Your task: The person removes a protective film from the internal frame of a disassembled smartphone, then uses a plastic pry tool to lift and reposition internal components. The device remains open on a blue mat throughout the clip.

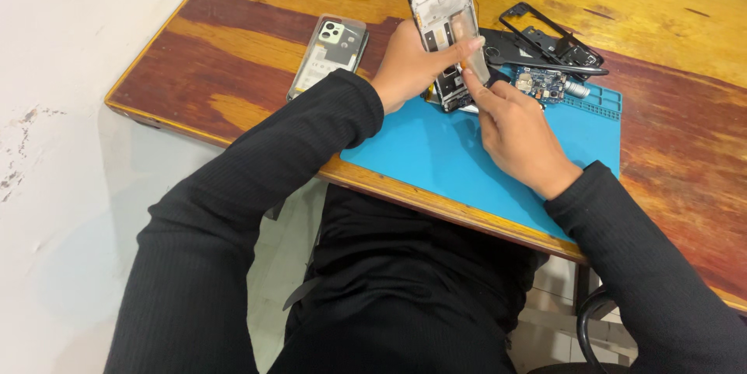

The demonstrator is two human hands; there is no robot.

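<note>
The wooden bench (pixel 233 101) stands by a pale wall and carries a blue mat (pixel 443 148) that keeps small parts together. The left hand (pixel 408 63) has its grip closed on an opened phone frame (pixel 440 24), held upright above the mat. The right hand (pixel 517 129) pinches a thin clear strip (pixel 473 51) against the frame.

Your work mat (pixel 436 152) lies on the counter (pixel 257 31) at its near edge. Your left hand (pixel 408 66) holds the opened phone frame (pixel 443 28) upright over the mat's far edge, with your right hand (pixel 517 136) just right of it, fingers (pixel 476 86) touching it. A second phone (pixel 328 53) lies left of the mat. The circuit board (pixel 541 84) sits on the mat's far part, loose frames (pixel 548 35) behind it.
</note>
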